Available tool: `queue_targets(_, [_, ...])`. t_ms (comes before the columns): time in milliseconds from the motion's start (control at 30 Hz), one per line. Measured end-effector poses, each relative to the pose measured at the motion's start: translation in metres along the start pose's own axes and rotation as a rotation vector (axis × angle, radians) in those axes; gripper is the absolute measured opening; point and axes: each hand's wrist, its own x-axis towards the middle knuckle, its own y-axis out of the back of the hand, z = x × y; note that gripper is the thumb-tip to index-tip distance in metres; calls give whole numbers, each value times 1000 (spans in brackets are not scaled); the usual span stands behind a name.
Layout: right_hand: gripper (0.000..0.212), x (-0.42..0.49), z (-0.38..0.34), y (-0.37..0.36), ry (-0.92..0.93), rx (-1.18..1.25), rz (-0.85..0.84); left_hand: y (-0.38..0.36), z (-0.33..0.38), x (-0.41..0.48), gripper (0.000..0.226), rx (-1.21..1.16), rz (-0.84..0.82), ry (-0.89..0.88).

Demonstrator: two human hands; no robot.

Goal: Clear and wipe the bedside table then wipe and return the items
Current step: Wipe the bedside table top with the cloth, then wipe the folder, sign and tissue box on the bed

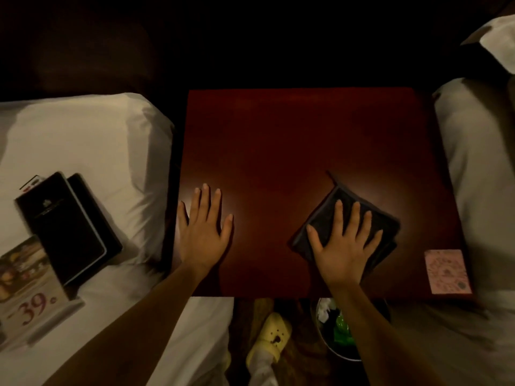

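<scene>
The dark red wooden bedside table (292, 129) fills the middle of the view. My right hand (344, 246) lies flat, fingers spread, pressing a folded dark cloth (387, 227) onto the table's near right part. At the table's near left edge my left hand (203, 229) rests flat on the wood with fingers apart and nothing in it. A pink card (447, 271) lies on the table's near right corner. On the white bed to the left lie two black folders (69, 229) and a printed price sign (30, 291) in a clear stand.
White beds flank the table: one on the left (97, 140), one on the right (479, 162). Below the table's near edge stand a bin (342, 355) with green and white rubbish and a foot in a yellow clog (271, 335). Beyond the table is dark.
</scene>
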Motion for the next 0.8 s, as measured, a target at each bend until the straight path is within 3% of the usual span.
queue_targets(233, [70,-42,-65,-13,91,-27,-1,-3,-3,0,61,-112,46,-25])
queue_targets(333, [63,-60,-107,-19,175,-13,-29,4,-8,1,62,-296,17,-18])
queue_targets(433, [58,-81,-155,-28,297,3,-61,21,-17,-13,59,-640,-60,28])
queue_targets(533, [57,-110,-204,-33,412,115,-100,50,-49,-51,51,-970,-28,215])
queue_targets(633, [37,-145,-247,-29,476,278,-212,86,-110,-91,41,-1033,128,491])
queue_targets(700, [29,-168,-270,-16,366,424,-372,108,-159,-116,35,-972,222,680])
queue_targets(800, [31,-185,-291,6,125,646,-397,134,-226,-147,29,-900,310,882])
